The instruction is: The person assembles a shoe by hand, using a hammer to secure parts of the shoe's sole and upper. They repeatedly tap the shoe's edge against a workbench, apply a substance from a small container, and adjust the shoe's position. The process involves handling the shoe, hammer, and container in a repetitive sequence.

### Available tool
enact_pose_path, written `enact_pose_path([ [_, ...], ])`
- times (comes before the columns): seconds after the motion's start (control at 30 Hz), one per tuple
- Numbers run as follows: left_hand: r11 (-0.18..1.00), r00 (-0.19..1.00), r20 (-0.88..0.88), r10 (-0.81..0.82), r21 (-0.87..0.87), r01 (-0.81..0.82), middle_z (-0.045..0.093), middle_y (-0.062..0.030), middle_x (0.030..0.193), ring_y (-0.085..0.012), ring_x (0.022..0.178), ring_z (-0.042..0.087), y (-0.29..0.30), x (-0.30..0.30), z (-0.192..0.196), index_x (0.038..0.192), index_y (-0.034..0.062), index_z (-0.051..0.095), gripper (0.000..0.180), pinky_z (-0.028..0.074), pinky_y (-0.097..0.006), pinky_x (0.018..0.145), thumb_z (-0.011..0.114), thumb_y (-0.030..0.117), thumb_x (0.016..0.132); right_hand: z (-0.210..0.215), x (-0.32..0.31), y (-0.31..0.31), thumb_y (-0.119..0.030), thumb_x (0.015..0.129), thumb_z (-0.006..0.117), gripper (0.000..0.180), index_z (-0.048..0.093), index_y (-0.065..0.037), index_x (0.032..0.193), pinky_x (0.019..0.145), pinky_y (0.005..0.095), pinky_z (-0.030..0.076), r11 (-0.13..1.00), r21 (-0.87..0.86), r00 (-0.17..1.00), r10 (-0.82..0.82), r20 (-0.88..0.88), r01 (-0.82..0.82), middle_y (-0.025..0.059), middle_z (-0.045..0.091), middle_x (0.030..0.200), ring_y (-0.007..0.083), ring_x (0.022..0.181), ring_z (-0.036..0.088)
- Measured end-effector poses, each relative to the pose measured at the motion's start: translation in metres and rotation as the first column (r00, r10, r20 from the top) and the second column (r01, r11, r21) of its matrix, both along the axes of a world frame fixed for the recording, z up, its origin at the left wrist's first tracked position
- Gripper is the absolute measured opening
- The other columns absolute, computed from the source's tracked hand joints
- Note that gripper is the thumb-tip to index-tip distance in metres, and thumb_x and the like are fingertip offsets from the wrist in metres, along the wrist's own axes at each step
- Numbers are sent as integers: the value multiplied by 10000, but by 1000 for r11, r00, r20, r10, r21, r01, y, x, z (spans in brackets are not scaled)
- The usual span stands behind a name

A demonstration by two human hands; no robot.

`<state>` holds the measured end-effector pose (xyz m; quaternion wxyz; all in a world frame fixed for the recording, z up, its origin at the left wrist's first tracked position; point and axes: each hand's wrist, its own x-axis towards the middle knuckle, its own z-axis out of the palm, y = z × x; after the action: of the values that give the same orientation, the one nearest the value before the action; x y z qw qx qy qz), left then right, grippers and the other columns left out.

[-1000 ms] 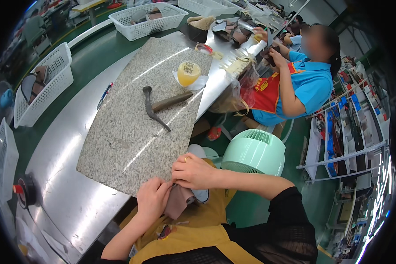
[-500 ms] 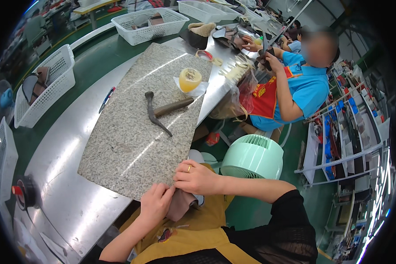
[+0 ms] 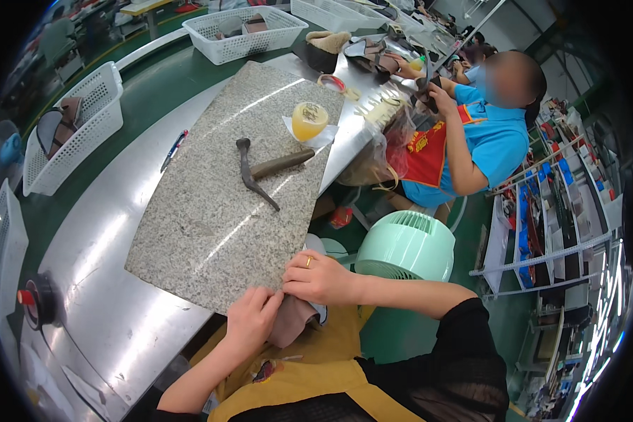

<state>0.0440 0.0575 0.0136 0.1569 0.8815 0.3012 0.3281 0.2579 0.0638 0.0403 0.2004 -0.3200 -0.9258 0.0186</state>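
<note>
Over the lap (image 3: 341, 337), brown piece (image 3: 290, 323) lengthwise bodyward

Speckled slab (image 3: 183, 246) lies on a metal counter (image 3: 105, 274) before the hands (image 3: 322, 281).
Beyond them, it bears a hammer (image 3: 269, 168) and yellow container (image 3: 309, 122); leftward, a pen (image 3: 174, 150) lies on metal.

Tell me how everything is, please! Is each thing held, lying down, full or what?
Brownish-pink piece: held, bent
Left hand: fingers closed on that piece
Right hand: fingers closed at its upper edge
Hammer: lying down
Stone slab: lying flat
Yellow container: standing on white paper
Pen: lying down
Left basket: pieces inside
Far basket: pieces inside
Mint-green fan: can't tell whether running
</note>
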Motion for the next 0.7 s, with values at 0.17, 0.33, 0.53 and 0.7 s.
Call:
enact_pose_path([
  [0.17, 1000, 1000, 3, -5, 5, 5, 533, -33, 802, -203, 699, 551, 0, -3, -3, 953, 57, 648, 273, 457, -304, 542, 633, 36, 682, 37, 1, 42, -195, 800, 697, 163, 638, -105, 922, 815, 352, 471, 991, -97, 991, -97, -94, 88, 33, 615, 910, 230, 894, 596],
  [0.33, 1000, 1000, 14, -5, -16, 5, 528, -33, 796, -205, 693, 547, 0, -2, -3, 963, 63, 652, 287, 452, -302, 543, 634, 34, 678, 48, 17, 104, -133, 796, 653, 324, 587, -56, 1104, 855, 395, 475, 932, -51, 932, -361, -31, 359, 111, 573, 1120, 299, 1020, 568],
  [0.53, 998, 1000, 13, -17, -58, 18, 520, -29, 785, -201, 691, 546, 1, -2, -2, 987, 71, 657, 300, 452, -307, 547, 638, 49, 689, 2, 33, 148, -52, 783, 567, 421, 515, -10, 1199, 938, 419, 433, 910, -12, 904, -411, 121, 415, 156, 520, 1197, 334, 1123, 515],
  [0.7, 994, 1000, 13, -21, -105, 22, 534, -20, 779, -204, 688, 552, 2, -2, 0, 996, 94, 669, 320, 458, -317, 558, 659, 37, 681, -10, 23, 157, -70, 756, 582, 434, 526, -16, 1183, 957, 412, 406, 908, -26, 903, -412, 118, 418, 147, 531, 1171, 319, 1121, 521],
])
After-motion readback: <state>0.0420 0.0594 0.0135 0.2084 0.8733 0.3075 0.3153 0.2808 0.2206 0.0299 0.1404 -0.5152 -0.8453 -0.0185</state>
